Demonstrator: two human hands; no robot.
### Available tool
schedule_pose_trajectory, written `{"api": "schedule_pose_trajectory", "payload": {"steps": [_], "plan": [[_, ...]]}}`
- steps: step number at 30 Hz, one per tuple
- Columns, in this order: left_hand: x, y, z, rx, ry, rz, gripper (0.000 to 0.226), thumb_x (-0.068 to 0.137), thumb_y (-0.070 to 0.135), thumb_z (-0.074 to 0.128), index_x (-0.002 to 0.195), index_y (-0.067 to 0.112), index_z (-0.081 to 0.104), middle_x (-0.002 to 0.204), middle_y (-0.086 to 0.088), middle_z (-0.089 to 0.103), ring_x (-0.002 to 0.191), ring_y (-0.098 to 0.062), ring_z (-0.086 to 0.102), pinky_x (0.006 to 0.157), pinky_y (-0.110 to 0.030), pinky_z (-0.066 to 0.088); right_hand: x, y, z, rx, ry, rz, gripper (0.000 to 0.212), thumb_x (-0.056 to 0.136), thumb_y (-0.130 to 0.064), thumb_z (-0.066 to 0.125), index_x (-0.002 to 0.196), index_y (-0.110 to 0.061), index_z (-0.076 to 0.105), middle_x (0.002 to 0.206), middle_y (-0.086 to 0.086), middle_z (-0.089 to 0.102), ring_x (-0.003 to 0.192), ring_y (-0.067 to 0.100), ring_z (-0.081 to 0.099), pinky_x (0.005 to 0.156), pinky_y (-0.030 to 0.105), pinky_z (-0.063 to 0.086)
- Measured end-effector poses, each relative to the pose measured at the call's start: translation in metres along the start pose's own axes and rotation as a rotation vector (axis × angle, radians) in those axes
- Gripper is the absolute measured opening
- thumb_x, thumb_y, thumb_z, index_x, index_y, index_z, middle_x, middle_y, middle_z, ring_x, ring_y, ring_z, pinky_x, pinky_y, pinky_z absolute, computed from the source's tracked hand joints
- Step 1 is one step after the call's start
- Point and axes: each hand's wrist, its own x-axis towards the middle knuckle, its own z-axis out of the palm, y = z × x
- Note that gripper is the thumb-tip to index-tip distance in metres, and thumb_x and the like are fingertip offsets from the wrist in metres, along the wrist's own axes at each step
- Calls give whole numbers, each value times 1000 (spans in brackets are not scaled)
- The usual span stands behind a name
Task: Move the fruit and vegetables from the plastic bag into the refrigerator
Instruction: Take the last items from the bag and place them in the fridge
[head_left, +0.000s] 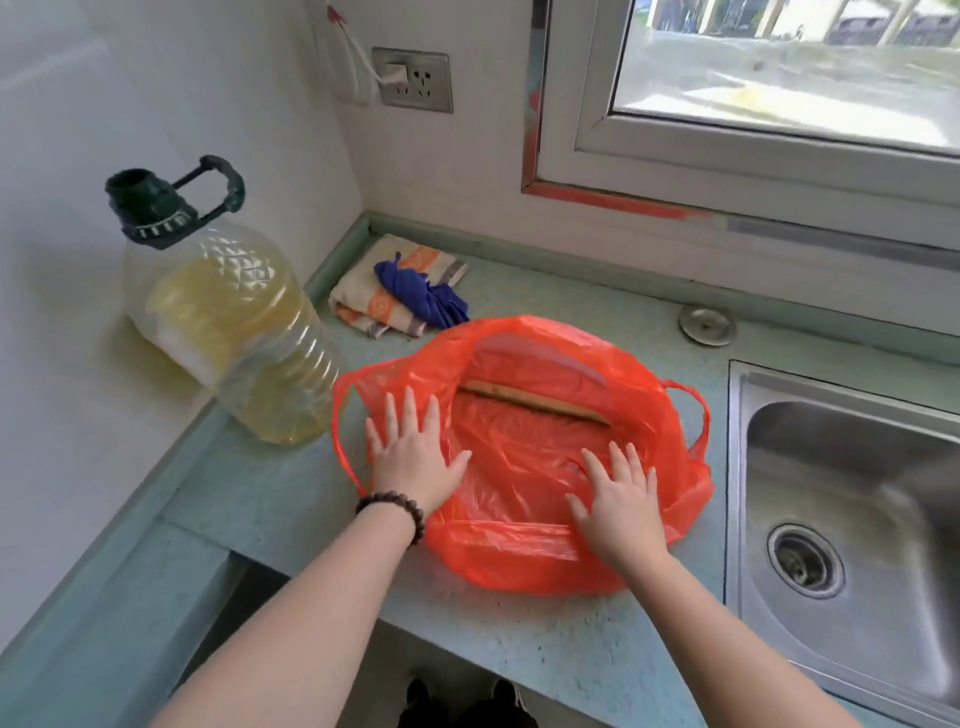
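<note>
Landmark for all positions: the red plastic bag (524, 457), lying flattened on the pale green countertop (291, 493).

1. Shoes (462, 701): dark, seen on the floor below the counter edge, nearer than the bag.
2. Left hand (413, 457): palm down on the bag's left portion, fingers straight and spread, thumb angled out to the right. It presses flat and grips nothing. A dark beaded bracelet (395, 512) circles the wrist, at the bag's near-left edge.
3. Right hand (618, 499): palm down on the bag's near-right portion, fingers straight and fanned apart, fingertips resting on wrinkled plastic. It holds nothing.
4. Red plastic bag: mouth open and spread wide, handle loops lying out to left and right. No fruit or vegetables can be made out in it. A narrow wooden strip (535, 405) shows across its far interior; what it belongs to cannot be told.
5. Steel sink (852, 519): right of the bag, just beside it, drain visible.
6. Oil bottle (234, 322): left of the bag, clear plastic, yellowish liquid, dark green cap and carry handle.
7. Folded cloth (379, 296): beyond the bag's far-left edge, striped orange and cream, with a crumpled blue item (421, 293) on it.
8. Round metal disc (706, 325): beyond the bag, to the far right.
9. Wall socket (413, 79): on the wall well beyond the bag, white plug inserted.
10. Window (779, 78): far right of the socket.
</note>
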Motion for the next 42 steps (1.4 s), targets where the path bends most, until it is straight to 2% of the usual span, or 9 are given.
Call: {"api": "schedule_pose_trajectory", "payload": {"steps": [5, 11, 16, 23, 27, 30, 35, 39, 42], "plan": [[22, -31, 1, -89, -49, -30, 100, 80, 68, 49, 151, 18, 0, 160, -8, -3, 146, -30, 4, 118, -46, 11, 29, -26, 0, 41, 127, -86, 56, 87, -34, 53, 138, -15, 41, 150, 18, 30, 144, 32, 11, 117, 45, 3], [40, -59, 5, -163, -88, -34, 109, 74, 71, 55, 151, 21, -5, 160, -5, 1, 145, -29, 15, 117, -42, 20, 80, -66, 5, 26, -15, -188, 57, 87, -32, 50, 140, -18, 35, 149, 14, 31, 138, 37, 23, 114, 45, 23], [51, -79, 10, -218, -113, -52, 118, 67, 70, 64, 150, 12, 4, 154, -11, 26, 141, -25, 28, 116, -41, 24, 103, -83, 10, -40, -107, -185, 52, 89, -27, 47, 139, -21, 35, 134, 14, 50, 119, 38, 46, 95, 40, 40], [54, -85, 8, -219, -133, -35, 119, 62, 81, 55, 149, 13, 13, 153, -9, 29, 139, -26, 29, 114, -43, 27, 95, -91, 16, -73, -15, -162, 32, 90, -17, 44, 122, -19, 49, 101, 16, 67, 89, 37, 63, 66, 38, 46], [36, -72, -10, -152, 123, -29, 96, 70, 78, 50, 140, 14, 34, 143, -6, 40, 131, -26, 38, 107, -42, 32, 80, -93, 19, -117, 3, -183, 33, 86, -13, 47, 118, -19, 53, 95, 12, 67, 80, 37, 64, 59, 38, 45], [34, -64, -14, -173, 318, 155, 72, 80, 65, 53, 132, 16, 46, 137, -4, 45, 131, -24, 36, 109, -41, 31, 75, -94, 24, -174, 49, -182, 34, 79, -11, 57, 113, -17, 60, 101, 8, 66, 82, 37, 63, 68, 40, 49], [56, -64, -13, -71, 57, 347, 81, 82, 66, 49, 147, 23, 25, 157, 2, 18, 146, -20, 5, 119, -44, 7, 76, -102, 22, -87, -46, -82, 29, 89, -17, 46, 118, -20, 49, 111, 9, 62, 99, 36, 58, 76, 39, 44], [69, -74, -10, -48, -105, 308, 99, 75, 72, 53, 150, 23, 11, 160, 1, 7, 147, -19, 0, 119, -42, 11, 67, -104, 19, -41, -138, -36, 29, 90, -16, 44, 119, -20, 46, 102, 16, 65, 93, 37, 61, 64, 37, 41], [71, -80, -6, -110, -170, 278, 111, 69, 71, 61, 151, 22, 4, 160, -2, 3, 147, -19, 1, 117, -41, 16, 51, -110, 12, -84, 10, -148, 26, 83, -14, 55, 109, -13, 55, 92, 13, 62, 83, 39, 61, 64, 41, 46]]}}
